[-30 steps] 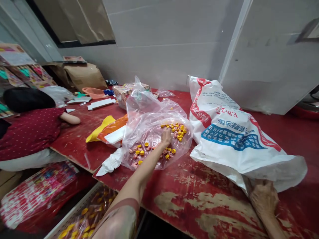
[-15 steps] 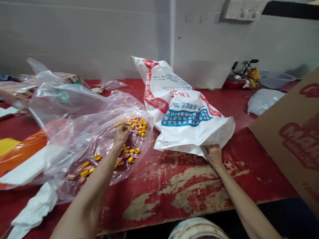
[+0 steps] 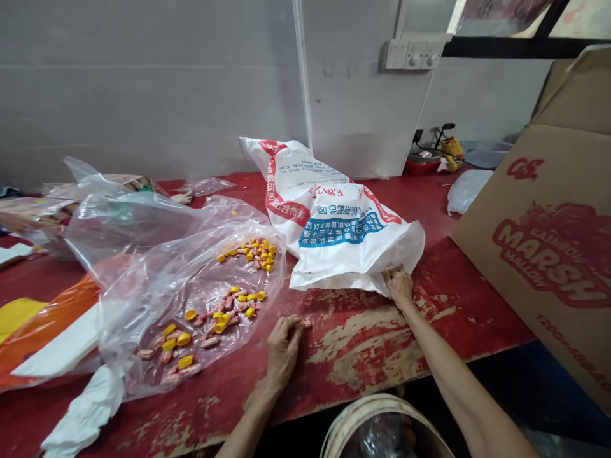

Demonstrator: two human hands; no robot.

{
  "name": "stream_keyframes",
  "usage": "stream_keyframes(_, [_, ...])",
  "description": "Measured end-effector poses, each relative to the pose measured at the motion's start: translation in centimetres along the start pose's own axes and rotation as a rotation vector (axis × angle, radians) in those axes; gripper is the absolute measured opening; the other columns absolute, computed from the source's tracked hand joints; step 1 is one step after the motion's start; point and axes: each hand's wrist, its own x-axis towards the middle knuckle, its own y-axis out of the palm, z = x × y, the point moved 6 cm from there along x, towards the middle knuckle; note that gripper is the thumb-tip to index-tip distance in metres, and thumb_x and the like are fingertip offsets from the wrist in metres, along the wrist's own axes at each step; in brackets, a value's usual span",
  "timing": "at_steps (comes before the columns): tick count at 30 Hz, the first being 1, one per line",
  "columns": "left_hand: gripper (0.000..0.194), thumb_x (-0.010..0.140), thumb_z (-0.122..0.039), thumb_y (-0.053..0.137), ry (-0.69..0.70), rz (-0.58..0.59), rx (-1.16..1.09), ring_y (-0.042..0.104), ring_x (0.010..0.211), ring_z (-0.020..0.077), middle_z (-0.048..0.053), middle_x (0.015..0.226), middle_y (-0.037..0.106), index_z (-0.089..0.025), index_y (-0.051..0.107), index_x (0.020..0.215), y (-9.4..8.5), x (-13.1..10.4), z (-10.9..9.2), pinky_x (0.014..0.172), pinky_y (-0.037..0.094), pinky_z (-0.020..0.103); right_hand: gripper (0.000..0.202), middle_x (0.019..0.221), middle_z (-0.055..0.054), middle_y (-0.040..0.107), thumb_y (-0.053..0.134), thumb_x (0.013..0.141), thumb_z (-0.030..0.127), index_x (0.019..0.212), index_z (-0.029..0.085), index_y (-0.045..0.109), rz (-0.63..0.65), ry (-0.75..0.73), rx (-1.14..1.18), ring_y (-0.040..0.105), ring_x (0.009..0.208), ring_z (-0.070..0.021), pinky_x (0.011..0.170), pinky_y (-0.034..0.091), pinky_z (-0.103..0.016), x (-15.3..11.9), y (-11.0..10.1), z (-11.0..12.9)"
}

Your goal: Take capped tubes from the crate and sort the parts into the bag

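My left hand (image 3: 285, 346) is low over the red table, fingers pinched together with a small pink mottled piece (image 3: 306, 323) at their tips. My right hand (image 3: 400, 286) grips the lower lip of a white printed sack (image 3: 353, 261), which lies with its mouth facing me; some fingertips are hidden by the sack's edge. Left of the sack a clear plastic bag (image 3: 157, 254) is spread flat. On it lie several yellow caps (image 3: 220, 326) and pink pieces (image 3: 210, 342), in loose groups.
A cardboard box (image 3: 539, 222) stands at the right. Below the table's front edge is a white bucket (image 3: 344, 426) with clear plastic inside. Crumpled white material (image 3: 83, 413) lies at the front left, near an orange packet (image 3: 57, 331). Sockets (image 3: 413, 54) are on the wall.
My left hand has moved from the caps and pieces on the plastic bag rightward and toward me, onto the bare table. My right hand stays at the sack's lip. The view has shifted, showing more of the bucket.
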Motion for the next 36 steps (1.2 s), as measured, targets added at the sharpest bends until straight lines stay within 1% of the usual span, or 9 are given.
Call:
stream_keyframes(6, [0.025,0.085,-0.038,0.046,0.11,0.048,0.14,0.059,0.072,0.0183,0.003,0.074,0.061,-0.021,0.061,0.076,0.1,0.7,-0.9,0.069,0.047,0.03,0.05,0.094,-0.018,0.064,0.034,0.096,0.042,0.091,0.008,0.07,0.228,-0.058,-0.062,0.059,0.088,-0.0218,0.071,0.036,-0.028,1.3,-0.7,0.9])
stream_keyframes(11, [0.024,0.086,-0.036,0.044,0.099,0.078,0.138,0.059,0.073,0.018,0.003,0.075,0.061,-0.021,0.061,0.077,0.3,0.6,-0.6,0.069,0.046,0.029,0.019,0.083,-0.007,0.065,0.059,0.081,0.029,0.085,0.014,0.069,0.409,-0.216,-0.126,0.058,0.076,-0.0165,0.066,0.035,-0.024,1.8,-1.5,0.3])
stream_keyframes(14, [0.023,0.086,-0.034,0.044,0.099,0.073,0.14,0.059,0.074,0.0182,0.003,0.076,0.061,-0.02,0.061,0.077,0.4,0.6,-0.2,0.07,0.046,0.029,0.019,0.097,-0.014,0.062,0.056,0.078,0.014,0.093,0.011,0.067,0.357,-0.227,-0.217,0.057,0.084,-0.021,0.071,0.037,-0.029,1.3,-2.9,-0.8])
stream_keyframes(17, [0.021,0.086,-0.032,0.045,0.099,0.046,0.138,0.059,0.074,0.0182,0.004,0.077,0.061,-0.02,0.062,0.082,0.5,0.6,0.0,0.07,0.046,0.03,0.029,0.113,-0.021,0.053,0.042,0.084,0.009,0.104,0.008,0.063,0.237,-0.268,-0.262,0.051,0.102,-0.0266,0.084,0.035,-0.036,0.7,-3.8,-0.1])
stream_keyframes(21, [0.021,0.086,-0.028,0.044,0.122,0.04,0.15,0.059,0.074,0.0174,0.004,0.076,0.061,-0.019,0.063,0.081,0.4,0.4,-0.4,0.07,0.047,0.029,0.035,0.116,-0.012,0.056,0.036,0.089,0.011,0.111,0.016,0.063,0.261,-0.456,-0.177,0.048,0.108,-0.0199,0.088,0.035,-0.027,0.3,-2.2,3.1])
stream_keyframes(25, [0.025,0.087,-0.018,0.041,0.166,0.051,0.149,0.059,0.075,0.0166,0.005,0.077,0.061,-0.019,0.065,0.08,0.3,0.1,-0.9,0.072,0.048,0.028,0.038,0.109,-0.014,0.061,0.045,0.081,0.006,0.113,0.014,0.063,0.333,-0.551,-0.122,0.052,0.104,-0.0225,0.089,0.035,-0.028,0.6,-0.1,4.7])
stream_keyframes(30, [0.024,0.081,-0.01,0.045,0.182,0.075,0.219,0.059,0.083,0.0183,0.006,0.086,0.062,-0.018,0.064,0.093,0.8,-0.1,-0.3,0.077,0.048,0.031,0.036,0.1,-0.018,0.063,0.047,0.08,0.009,0.113,0.011,0.062,0.317,-0.455,0.004,0.057,0.092,-0.0256,0.084,0.039,-0.034,0.7,0.2,3.1])
stream_keyframes(33, [0.021,0.087,-0.015,0.043,0.202,0.048,0.289,0.057,0.082,0.0189,0.006,0.085,0.06,-0.017,0.063,0.091,1.2,-0.1,0.0,0.075,0.048,0.031,0.033,0.111,-0.019,0.058,0.047,0.083,0.02,0.112,0.01,0.058,0.226,-0.322,0.139,0.056,0.094,-0.0267,0.084,0.04,-0.037,-0.2,-0.7,1.0])
stream_keyframes(36, [0.019,0.088,-0.018,0.042,0.232,0.02,0.34,0.055,0.088,0.0207,0.009,0.094,0.059,-0.018,0.061,0.089,1.3,0.0,0.0,0.076,0.047,0.032,0.04,0.107,-0.017,0.058,0.042,0.084,0.028,0.12,0.01,0.048,0.13,-0.173,0.318,0.057,0.089,-0.0243,0.081,0.043,-0.038,-2.0,-2.0,-1.3])
